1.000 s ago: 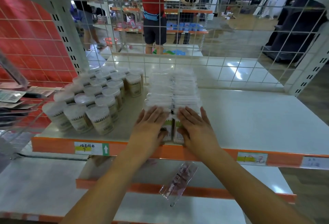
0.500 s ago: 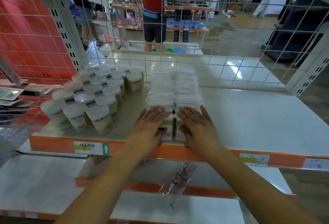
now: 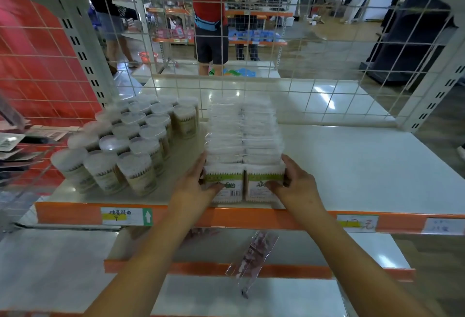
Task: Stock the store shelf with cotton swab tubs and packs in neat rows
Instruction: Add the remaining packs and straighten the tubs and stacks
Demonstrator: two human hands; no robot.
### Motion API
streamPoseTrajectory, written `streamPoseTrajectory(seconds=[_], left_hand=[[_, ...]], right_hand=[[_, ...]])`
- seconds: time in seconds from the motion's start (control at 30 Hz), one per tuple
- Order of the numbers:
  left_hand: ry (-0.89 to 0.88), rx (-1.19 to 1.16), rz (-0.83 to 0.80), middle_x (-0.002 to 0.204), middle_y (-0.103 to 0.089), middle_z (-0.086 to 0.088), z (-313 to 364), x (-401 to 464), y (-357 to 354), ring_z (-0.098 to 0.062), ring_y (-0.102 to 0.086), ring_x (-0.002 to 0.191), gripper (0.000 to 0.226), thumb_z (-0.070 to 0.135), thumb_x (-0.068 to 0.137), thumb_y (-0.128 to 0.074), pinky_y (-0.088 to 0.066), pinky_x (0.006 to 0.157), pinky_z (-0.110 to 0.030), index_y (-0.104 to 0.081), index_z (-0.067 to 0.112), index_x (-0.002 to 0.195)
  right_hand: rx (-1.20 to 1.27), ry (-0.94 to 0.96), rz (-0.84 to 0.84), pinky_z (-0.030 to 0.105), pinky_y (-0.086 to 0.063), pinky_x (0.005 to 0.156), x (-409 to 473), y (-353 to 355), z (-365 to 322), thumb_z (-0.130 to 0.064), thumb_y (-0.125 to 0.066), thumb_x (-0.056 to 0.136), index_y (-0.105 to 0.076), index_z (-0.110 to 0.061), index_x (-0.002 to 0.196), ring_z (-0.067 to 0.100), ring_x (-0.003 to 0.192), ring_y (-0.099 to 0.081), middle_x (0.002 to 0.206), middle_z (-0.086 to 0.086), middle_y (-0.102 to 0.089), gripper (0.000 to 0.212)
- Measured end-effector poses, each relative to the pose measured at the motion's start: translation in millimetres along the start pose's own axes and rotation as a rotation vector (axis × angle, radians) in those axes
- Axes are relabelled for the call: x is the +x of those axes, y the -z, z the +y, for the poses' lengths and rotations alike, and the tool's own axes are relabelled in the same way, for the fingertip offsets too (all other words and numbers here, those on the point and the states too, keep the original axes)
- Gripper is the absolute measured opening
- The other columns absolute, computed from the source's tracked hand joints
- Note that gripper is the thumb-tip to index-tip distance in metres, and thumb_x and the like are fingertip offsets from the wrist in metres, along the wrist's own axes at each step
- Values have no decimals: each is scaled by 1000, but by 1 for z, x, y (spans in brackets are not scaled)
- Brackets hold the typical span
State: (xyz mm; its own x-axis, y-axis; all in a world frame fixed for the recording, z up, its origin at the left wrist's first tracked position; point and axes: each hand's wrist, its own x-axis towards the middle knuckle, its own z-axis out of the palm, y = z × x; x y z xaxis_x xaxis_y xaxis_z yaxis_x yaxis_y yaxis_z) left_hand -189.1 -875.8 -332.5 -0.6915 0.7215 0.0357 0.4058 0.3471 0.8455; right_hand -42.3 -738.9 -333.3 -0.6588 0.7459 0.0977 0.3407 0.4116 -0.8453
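Note:
Two rows of clear cotton swab packs [image 3: 242, 138] run front to back on the white shelf [image 3: 352, 165]. The front packs [image 3: 235, 186] stand upright with green-banded labels facing me. My left hand [image 3: 195, 184] presses the left side of the front left pack, thumb across its face. My right hand [image 3: 293, 182] clasps the right side of the front right pack. Round cotton swab tubs [image 3: 130, 145] with clear lids stand in several rows to the left of the packs.
A wire grid [image 3: 289, 65] backs the shelf, and people stand in the aisle behind it. Orange price rails [image 3: 251, 218] edge the shelves. A clear packet [image 3: 251, 258] hangs over the lower shelf's rail. Hanging carded goods [image 3: 15, 140] are at far left.
My hands slid from resting flat on top of the front packs to gripping their outer sides. The front labels now show.

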Motion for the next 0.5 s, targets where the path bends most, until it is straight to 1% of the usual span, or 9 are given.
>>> streamPoseTrajectory(seconds=[0.07,0.17,0.2,0.27,0.3,0.33,0.4,0.47,0.5], left_hand=[[2,19,-2,140,-45,1,-1,0,2,1,-46,102,80,18,83,-68,-32,83,-8,-19,27,147],[-20,91,-27,142,-40,6,3,3,7,-13,-41,126,85,23,81,-70,-32,99,-22,-16,28,147],[-28,97,-38,143,-35,9,7,6,10,-15,-37,129,89,22,80,-71,-29,100,-23,-14,28,147],[-43,82,-58,146,-23,12,15,14,15,-13,-27,134,102,19,75,-76,-23,99,-19,-4,25,148],[-41,81,-83,147,-19,12,18,20,18,-12,-22,136,109,18,73,-77,-20,101,-18,1,23,148],[-37,87,-116,150,-17,8,20,25,20,-14,-18,138,115,18,71,-79,-20,105,-21,7,21,148],[-18,58,-198,150,-25,1,19,35,20,-21,-24,139,121,16,67,-82,-26,108,-29,8,19,148],[-28,17,-241,140,-40,-2,12,42,15,-22,-36,131,120,10,63,-84,-35,104,-29,0,17,148],[-29,11,-245,138,-41,-2,10,44,13,-20,-38,129,121,9,61,-85,-35,103,-27,0,14,148]], right_hand=[[-3,-3,-14,3,-42,73,1,0,1,-6,-65,83,-44,-24,134,7,90,-58,111,-1,-64,58],[-62,-2,-66,-1,-41,62,4,4,-4,-13,-69,80,-41,-23,132,10,95,-56,106,-6,-59,60],[-79,-14,-82,3,-42,65,7,6,-7,-16,-72,77,-38,-24,132,11,97,-55,108,-7,-57,64],[-103,-66,-108,24,-49,80,22,10,-9,-22,-79,68,-32,-23,132,17,104,-54,119,-3,-53,80],[-105,-102,-133,36,-50,86,30,11,-9,-23,-82,63,-28,-21,133,22,109,-53,123,0,-52,89],[-82,-135,-168,43,-50,89,37,12,-10,-24,-84,59,-25,-20,136,25,112,-53,126,2,-51,97],[24,-185,-250,47,-51,90,46,12,-9,-19,-86,57,-17,-21,143,28,115,-53,128,4,-51,110],[74,-202,-290,44,-51,91,49,9,-7,-13,-85,61,-8,-20,148,27,114,-53,131,5,-50,116],[80,-203,-289,43,-51,92,48,8,-5,-12,-84,62,-6,-19,148,26,114,-53,132,4,-50,117]])
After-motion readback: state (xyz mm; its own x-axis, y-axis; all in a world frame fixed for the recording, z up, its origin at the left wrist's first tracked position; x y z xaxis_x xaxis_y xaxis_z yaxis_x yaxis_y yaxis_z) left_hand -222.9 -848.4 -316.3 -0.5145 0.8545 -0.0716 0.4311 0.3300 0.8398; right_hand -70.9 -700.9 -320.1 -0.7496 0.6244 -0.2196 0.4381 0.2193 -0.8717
